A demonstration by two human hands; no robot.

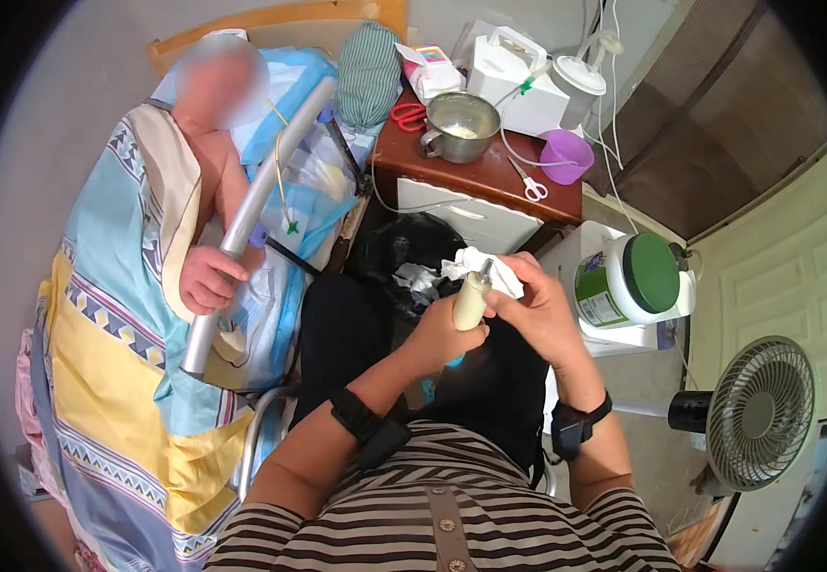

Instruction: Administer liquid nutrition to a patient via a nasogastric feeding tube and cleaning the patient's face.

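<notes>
In front of my body, my left hand (438,341) is wrapped round a large syringe (469,303) filled with cream-coloured matter, its tip pointing up and away from me. My right hand (545,310) pinches a crumpled white tissue (504,275) against the syringe's tip end. Left of my hands, a person lies in a bed with one hand (211,279) resting by the grey bed rail (251,214). A thin yellowish tube (280,167) runs down from the person's head to a green clip (291,227) on the bedding.
A brown cabinet (413,164) beyond my hands bears a metal pot (462,133), red-handled scissors (408,117), white scissors (534,189), a purple cup (566,157) and a white machine (514,86). A black-bagged bin (399,238) stands below. Rightward are a green-lidded tub (623,281) and a fan (760,413).
</notes>
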